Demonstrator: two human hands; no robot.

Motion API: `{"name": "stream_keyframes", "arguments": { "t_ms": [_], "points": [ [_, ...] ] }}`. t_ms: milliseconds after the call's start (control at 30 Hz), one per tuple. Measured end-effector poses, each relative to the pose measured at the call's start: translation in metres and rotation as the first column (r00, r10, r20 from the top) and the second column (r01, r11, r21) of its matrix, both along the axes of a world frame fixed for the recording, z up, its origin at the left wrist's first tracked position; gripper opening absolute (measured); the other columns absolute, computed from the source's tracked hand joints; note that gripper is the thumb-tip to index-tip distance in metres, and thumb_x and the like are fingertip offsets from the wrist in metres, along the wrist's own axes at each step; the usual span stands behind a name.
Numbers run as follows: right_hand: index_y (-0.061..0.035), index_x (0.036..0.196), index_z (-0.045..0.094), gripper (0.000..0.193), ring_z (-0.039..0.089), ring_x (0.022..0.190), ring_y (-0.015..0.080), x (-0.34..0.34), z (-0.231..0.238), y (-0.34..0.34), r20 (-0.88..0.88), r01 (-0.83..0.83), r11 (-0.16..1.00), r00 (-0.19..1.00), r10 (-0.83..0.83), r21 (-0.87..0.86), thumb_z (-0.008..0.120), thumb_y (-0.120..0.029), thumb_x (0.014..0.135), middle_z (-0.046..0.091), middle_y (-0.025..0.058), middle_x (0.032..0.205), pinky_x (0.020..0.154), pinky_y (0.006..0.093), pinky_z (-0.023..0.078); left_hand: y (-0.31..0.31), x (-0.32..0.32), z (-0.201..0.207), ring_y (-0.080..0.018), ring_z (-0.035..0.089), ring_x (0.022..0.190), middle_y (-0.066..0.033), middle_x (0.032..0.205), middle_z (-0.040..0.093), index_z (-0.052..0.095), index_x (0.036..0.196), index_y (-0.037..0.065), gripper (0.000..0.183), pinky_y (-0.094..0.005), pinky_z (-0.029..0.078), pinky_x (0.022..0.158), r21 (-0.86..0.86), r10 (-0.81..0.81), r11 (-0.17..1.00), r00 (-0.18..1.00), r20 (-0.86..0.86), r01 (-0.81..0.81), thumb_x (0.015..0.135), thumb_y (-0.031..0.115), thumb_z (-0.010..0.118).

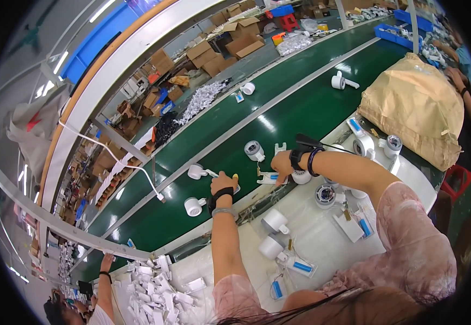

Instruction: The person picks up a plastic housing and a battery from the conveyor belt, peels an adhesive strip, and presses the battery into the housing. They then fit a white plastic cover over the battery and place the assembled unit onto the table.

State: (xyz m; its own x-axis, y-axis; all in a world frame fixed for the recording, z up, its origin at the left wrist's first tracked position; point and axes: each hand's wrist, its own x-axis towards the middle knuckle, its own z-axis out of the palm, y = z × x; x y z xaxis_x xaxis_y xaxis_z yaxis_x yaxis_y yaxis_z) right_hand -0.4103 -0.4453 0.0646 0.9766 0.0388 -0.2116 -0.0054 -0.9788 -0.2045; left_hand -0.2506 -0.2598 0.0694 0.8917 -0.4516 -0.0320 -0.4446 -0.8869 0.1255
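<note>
Nearest the camera, the person's two forearms in pale pink sleeves reached up from the lower edge across a white worktable to the near edge of a green conveyor belt. The right hand pressed down on a small white flat part with a blue patch, which lay at the belt's near edge with its long axis running left to right; the fingers were curled over it, though how tightly could not be told. The left hand rested on another small white piece just left of it, fingers bent; its grip was unclear. Far of the hands, white round units stood on the belt. A brown sack lay far right.
</note>
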Motion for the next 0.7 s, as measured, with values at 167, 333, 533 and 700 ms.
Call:
{"name": "stream_keyframes", "arguments": {
  "t_ms": [167,333,533,700],
  "points": [
    [-0.0015,0.067,0.062,0.061,0.060,0.060,0.0250,-0.017,0.013,0.023,-0.001,-0.012,0.972,1.000,0.012,0.233,0.077,-0.060,0.062,0.062,0.0113,0.064,0.055,0.0366,0.045,0.036,0.008,-0.023,-0.0365,0.061,0.097,-0.0185,0.109,0.057,0.059,0.111,0.010,0.043,-0.0447,0.051,0.083,-0.070,-0.074,0.994,0.993,0.088,0.080,0.078,0.037,0.067],
    [-0.0007,0.063,0.060,0.060,0.057,0.057,0.0259,-0.064,0.041,0.071,0.040,-0.135,0.949,0.991,0.129,0.285,0.072,-0.060,0.069,0.060,0.0127,0.061,0.053,0.0385,0.043,0.083,0.002,-0.016,-0.0350,0.061,0.095,-0.0192,0.105,0.061,0.057,0.108,0.006,0.044,-0.0413,0.049,0.082,-0.309,-0.283,0.916,0.958,-0.049,0.255,0.075,0.032,0.070],
    [-0.0034,0.072,0.061,0.050,0.060,0.066,0.0325,-0.126,0.060,0.105,-0.040,-0.261,0.918,0.958,0.285,0.300,0.063,-0.052,0.081,0.061,0.0144,0.069,0.056,0.0432,0.044,0.164,-0.052,0.022,-0.0092,0.055,0.077,-0.0011,0.085,0.059,0.058,0.102,0.006,0.031,-0.0247,0.046,0.067,-0.449,-0.641,0.758,0.671,-0.373,0.474,0.076,0.015,0.073],
    [-0.0109,0.078,0.062,0.027,0.061,0.069,0.0308,-0.153,0.050,0.122,-0.005,-0.407,0.841,0.899,0.438,0.358,0.060,-0.037,0.086,0.062,0.0109,0.073,0.057,0.0440,0.045,0.216,-0.134,0.050,-0.0068,0.054,0.078,0.0018,0.088,0.059,0.061,0.097,0.005,0.021,-0.0225,0.044,0.066,-0.566,-0.562,0.787,0.664,-0.492,0.246,0.077,0.009,0.067]
  ]
}}
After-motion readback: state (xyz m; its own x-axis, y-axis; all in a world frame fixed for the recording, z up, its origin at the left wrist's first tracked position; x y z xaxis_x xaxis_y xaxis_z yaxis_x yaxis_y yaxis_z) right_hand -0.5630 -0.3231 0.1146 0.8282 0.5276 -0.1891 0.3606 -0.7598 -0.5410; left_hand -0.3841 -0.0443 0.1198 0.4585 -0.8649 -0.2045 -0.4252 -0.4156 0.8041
